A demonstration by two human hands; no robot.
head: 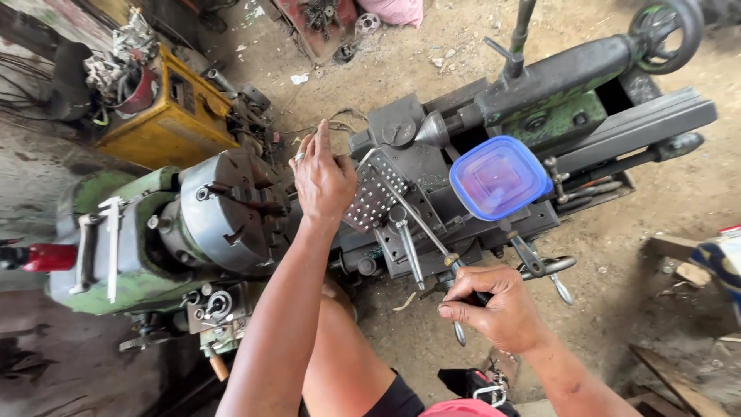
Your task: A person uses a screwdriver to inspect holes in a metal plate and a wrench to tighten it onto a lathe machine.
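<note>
At the far left of the old green-painted metal lathe (pixel 116 232), the headstock end, sits the round grey steel chuck (pixel 228 208) with its stepped jaws facing the carriage; nothing can be made out clamped in it. Just to its right the person's left hand (pixel 323 179) hovers over the gap between chuck and carriage, fingers spread and pointing away from the body, a ring on one finger; this grip is apart and holds nothing, though whether the fingertips touch the metal beneath cannot be told. Beside that hand lies a perforated grey metal plate (pixel 372 197) tilted on top of the dark carriage block (pixel 421 224), with a long thin steel lever (pixel 413 220) running diagonally down toward the near edge of the lathe. There the right hand (pixel 494 305) is closed on the dark crank handle (pixel 467 293) at the carriage front, fingers wrapped round it. A good turn of this handle would probably be slow and even, the eyes on the space by the chuck, and the left hand kept clear of the chuck jaws. Further right, a translucent blue square plastic lid (pixel 500 176) rests loose on the carriage top, near the pointed grey tailstock centre (pixel 434 130); it could slide off if the carriage jolts. The dark tailstock handwheel (pixel 664 27) stands at the far right corner, untouched.
</note>
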